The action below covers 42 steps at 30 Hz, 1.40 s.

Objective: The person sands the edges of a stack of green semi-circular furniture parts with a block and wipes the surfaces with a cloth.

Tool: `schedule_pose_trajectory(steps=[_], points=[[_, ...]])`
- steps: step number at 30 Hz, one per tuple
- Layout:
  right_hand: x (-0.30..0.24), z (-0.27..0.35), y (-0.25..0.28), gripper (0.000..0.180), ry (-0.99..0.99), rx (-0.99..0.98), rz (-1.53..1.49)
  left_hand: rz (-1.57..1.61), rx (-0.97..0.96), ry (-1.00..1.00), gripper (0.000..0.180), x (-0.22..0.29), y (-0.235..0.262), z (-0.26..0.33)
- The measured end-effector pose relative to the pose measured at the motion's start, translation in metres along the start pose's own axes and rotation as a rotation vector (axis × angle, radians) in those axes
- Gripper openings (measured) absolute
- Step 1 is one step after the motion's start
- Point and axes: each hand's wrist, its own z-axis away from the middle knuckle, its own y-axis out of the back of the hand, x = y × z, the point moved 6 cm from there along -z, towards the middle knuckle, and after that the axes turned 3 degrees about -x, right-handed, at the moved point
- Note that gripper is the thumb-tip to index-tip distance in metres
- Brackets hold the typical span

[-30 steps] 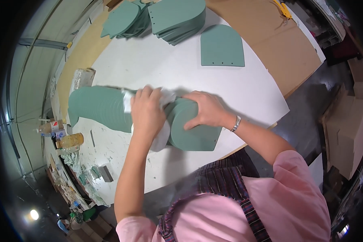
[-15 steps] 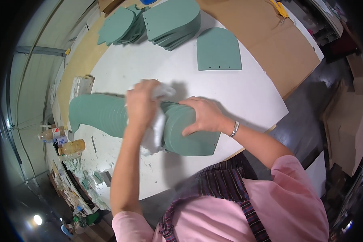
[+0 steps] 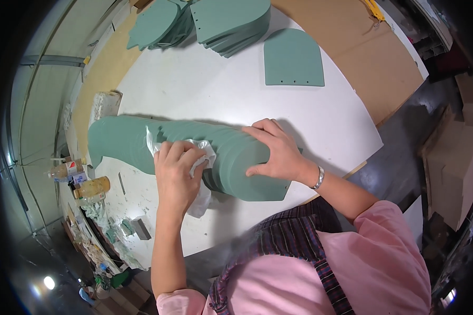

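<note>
A long row of green round-ended panels (image 3: 123, 137) lies across the white table, fanned one over another like shingles. My left hand (image 3: 176, 167) is closed on a crumpled white cloth (image 3: 198, 206) and presses it to the row's near side, around the middle. At the row's right end, my right hand (image 3: 283, 153) grips the last panels, its thumb on the end face and its fingers over the top edge. Part of the cloth is hidden beneath the left hand.
Two piles of green panels, one left (image 3: 160, 23) and one right (image 3: 231, 21), sit at the far edge, with a single panel (image 3: 294, 58) beside them. A worn pale block (image 3: 106, 104) stands behind the row's left end. Bottles (image 3: 93, 186) and a small grey block (image 3: 141, 229) are at left.
My left hand has come down and nearer with the cloth, from the top of the row to its near side. The right hand keeps its hold, shifted slightly right.
</note>
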Motion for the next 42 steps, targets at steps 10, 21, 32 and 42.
schedule_pose_trajectory(steps=[10,21,32,42], points=[[-0.002,0.005,0.0,0.096,0.17,0.09,0.018,-0.11,0.008,-0.032,0.026,0.004,-0.019,-0.025],[-0.006,0.012,0.003,0.089,0.156,0.132,0.066,-0.071,-0.071,-0.037,0.024,0.001,-0.024,-0.031],[0.001,0.013,-0.003,0.086,0.065,0.06,0.021,-0.055,-0.051,0.0,0.02,0.004,-0.023,-0.023],[0.008,0.016,-0.004,0.086,0.044,0.071,0.019,0.137,-0.108,0.144,0.018,-0.01,-0.028,-0.018]])
